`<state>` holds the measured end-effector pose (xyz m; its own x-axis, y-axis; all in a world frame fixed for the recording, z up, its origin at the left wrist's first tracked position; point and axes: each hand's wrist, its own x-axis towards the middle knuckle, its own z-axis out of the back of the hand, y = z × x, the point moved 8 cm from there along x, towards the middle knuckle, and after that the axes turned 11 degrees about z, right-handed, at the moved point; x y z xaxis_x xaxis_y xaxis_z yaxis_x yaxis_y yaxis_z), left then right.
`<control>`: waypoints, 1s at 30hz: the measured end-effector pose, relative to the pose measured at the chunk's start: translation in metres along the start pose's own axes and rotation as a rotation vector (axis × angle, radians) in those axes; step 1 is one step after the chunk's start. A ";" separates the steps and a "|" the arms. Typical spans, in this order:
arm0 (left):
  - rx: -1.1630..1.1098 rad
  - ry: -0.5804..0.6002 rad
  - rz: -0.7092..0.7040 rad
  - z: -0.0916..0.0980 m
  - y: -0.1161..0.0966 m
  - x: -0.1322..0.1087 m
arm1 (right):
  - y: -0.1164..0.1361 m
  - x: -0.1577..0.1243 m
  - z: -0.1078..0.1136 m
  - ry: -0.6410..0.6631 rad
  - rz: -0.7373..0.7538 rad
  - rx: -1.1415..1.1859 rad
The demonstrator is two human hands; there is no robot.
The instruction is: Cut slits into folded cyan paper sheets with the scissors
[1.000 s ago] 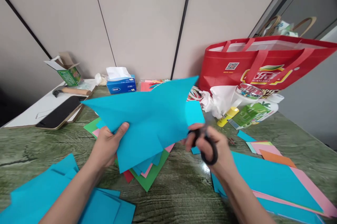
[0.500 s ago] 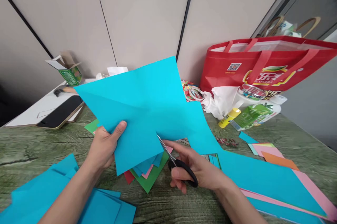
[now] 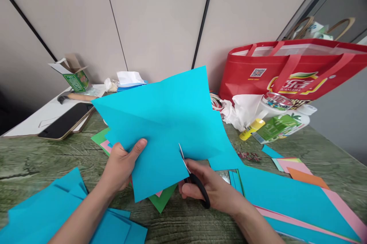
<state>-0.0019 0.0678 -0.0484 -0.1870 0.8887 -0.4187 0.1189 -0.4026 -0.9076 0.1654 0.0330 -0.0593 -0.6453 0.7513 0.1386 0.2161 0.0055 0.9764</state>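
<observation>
A large bright blue sheet of paper (image 3: pixel 169 118) is held up over the table, tilted, with a cut running in from its right side. My left hand (image 3: pixel 122 164) pinches its lower left part, thumb on top and fingers underneath. My right hand (image 3: pixel 205 183) is closed round the black handles of the scissors (image 3: pixel 200 189). One scissor blade shows on top of the sheet at the cut; the other is hidden. Below the sheet lie green paper (image 3: pixel 162 201) and bits of pink paper, partly covered.
Blue sheets (image 3: pixel 43 209) lie at the left front, more coloured paper (image 3: pixel 298 194) at the right. Behind stand a red bag (image 3: pixel 258 60), crumpled tissue (image 3: pixel 241 110), a yellow glue stick (image 3: pixel 252 128) and a green box (image 3: pixel 76 79). A phone (image 3: pixel 65 122) lies at the left.
Both hands and the sheet have shifted slightly right and down. The scissor blades have closed further and point more upright on the sheet.
</observation>
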 end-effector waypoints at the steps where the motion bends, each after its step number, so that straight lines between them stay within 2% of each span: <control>1: 0.014 -0.001 -0.004 0.000 0.000 0.000 | 0.000 0.000 0.000 -0.006 0.008 0.002; 9: 0.102 0.007 -0.043 -0.002 0.004 -0.001 | 0.001 -0.001 0.002 -0.052 0.080 0.062; 19: -0.001 0.029 0.004 -0.004 0.008 0.000 | -0.003 0.001 0.000 -0.047 0.024 0.103; 24: -0.017 0.007 0.012 -0.003 0.008 -0.002 | 0.000 0.001 0.000 -0.057 0.043 0.091; 30: 0.009 0.036 0.000 -0.005 0.007 -0.003 | 0.000 0.003 0.000 -0.074 0.027 0.116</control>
<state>0.0043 0.0636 -0.0533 -0.1515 0.8960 -0.4175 0.1097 -0.4045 -0.9079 0.1640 0.0353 -0.0593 -0.5828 0.7990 0.1480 0.3192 0.0577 0.9459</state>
